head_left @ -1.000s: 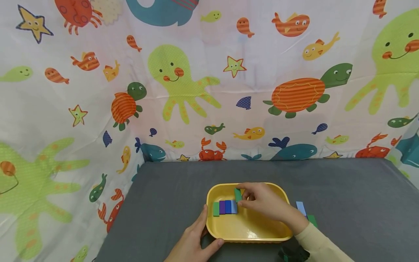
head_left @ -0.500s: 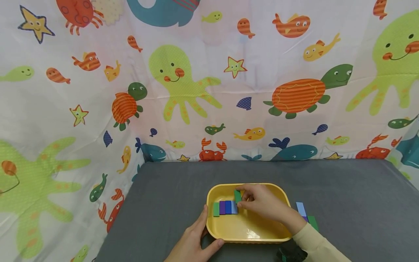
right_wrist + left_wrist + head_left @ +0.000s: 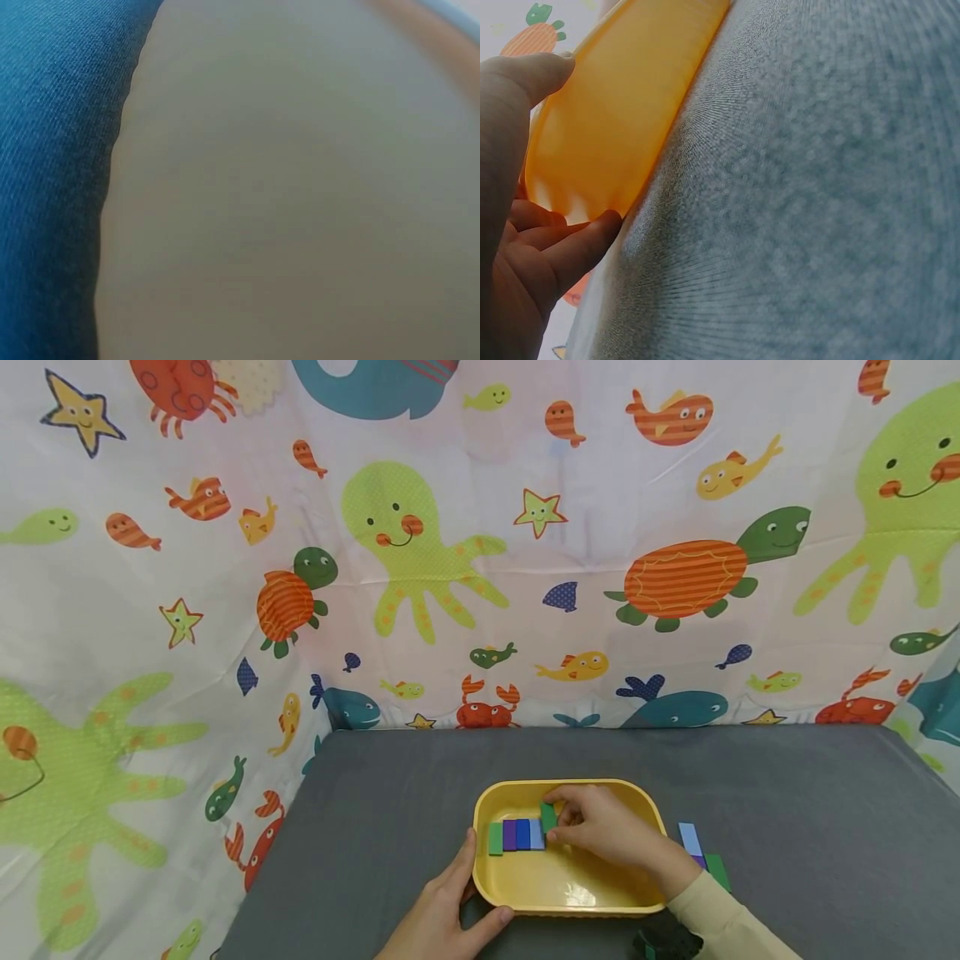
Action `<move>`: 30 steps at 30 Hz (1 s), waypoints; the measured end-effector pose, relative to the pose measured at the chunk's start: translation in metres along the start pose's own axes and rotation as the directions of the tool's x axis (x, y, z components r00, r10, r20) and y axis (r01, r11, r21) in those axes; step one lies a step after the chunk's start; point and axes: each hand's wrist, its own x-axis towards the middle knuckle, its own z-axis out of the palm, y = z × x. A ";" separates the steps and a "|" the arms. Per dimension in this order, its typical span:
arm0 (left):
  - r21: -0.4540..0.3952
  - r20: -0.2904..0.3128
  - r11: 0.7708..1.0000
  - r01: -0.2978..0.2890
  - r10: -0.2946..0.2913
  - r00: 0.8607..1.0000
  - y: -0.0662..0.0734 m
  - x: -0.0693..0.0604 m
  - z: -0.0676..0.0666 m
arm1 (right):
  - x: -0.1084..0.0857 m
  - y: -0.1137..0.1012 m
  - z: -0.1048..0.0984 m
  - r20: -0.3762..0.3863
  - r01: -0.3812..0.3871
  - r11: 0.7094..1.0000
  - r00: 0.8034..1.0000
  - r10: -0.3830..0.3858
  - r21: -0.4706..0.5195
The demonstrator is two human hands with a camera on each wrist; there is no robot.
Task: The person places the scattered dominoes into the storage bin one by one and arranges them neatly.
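Observation:
A yellow plastic tray (image 3: 600,893) with rounded corners sits on the grey table. My left hand (image 3: 444,906) holds its front left corner; in the left wrist view the thumb and fingers of the hand (image 3: 532,255) span the wall of the tray (image 3: 622,112). Inside the tray lies a row of flat blocks: a light green block (image 3: 496,839), a purple block (image 3: 510,835), a blue block (image 3: 523,834) and a light blue block (image 3: 537,834). Just right of that row, my right hand (image 3: 603,827) pinches a dark green block (image 3: 548,817), slightly tilted, between thumb and index finger.
Outside the tray on the right, a light blue block (image 3: 689,838), a purple block (image 3: 701,862) and a green block (image 3: 717,870) lie partly behind the right forearm. A printed sea-animal curtain (image 3: 450,543) hangs behind the table. A pale sleeve (image 3: 285,187) fills most of the right wrist view.
My right hand has shifted slightly, bringing the dark green block a little nearer to me, beside the end of the row. The left hand and tray have stayed put.

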 end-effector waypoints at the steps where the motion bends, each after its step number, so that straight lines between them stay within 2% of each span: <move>1: -0.002 0.000 1.000 0.000 0.000 1.000 0.000 0.000 0.000 | 0.000 0.000 0.000 0.002 0.001 1.000 1.000 -0.001 -0.001; 12: 0.006 -0.019 1.000 0.023 -0.023 1.000 0.000 -0.002 0.002 | 0.002 0.005 0.000 0.015 -0.003 0.998 1.000 0.004 -0.056; 18: -0.013 -0.011 0.999 0.029 -0.030 1.000 -0.001 -0.002 0.002 | 0.001 0.008 0.001 0.032 -0.002 0.996 0.999 0.005 -0.085; 30: -0.036 0.007 0.999 0.013 -0.012 1.000 -0.003 0.003 0.002 | 0.005 0.008 0.004 0.066 -0.017 0.992 0.998 0.025 -0.126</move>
